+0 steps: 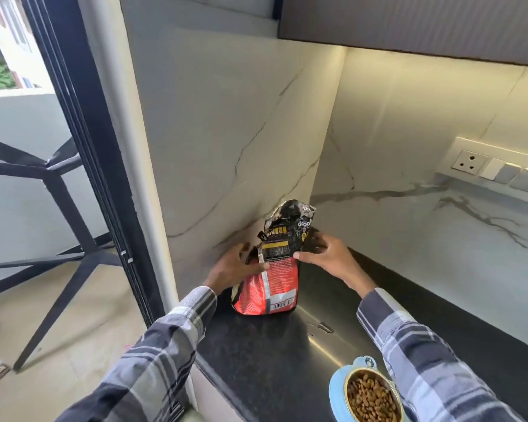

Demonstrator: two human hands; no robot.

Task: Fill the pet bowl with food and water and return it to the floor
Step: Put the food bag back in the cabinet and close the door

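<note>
Both hands, left hand (237, 266) and right hand (326, 254), are holding the food bag (275, 269) in a firm grip, steadying it upright on the tabletop (272, 360).

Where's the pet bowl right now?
In the head view, the pet bowl sits on the dark counter at bottom right, under the right sleeve, already holding kibble.
</note>
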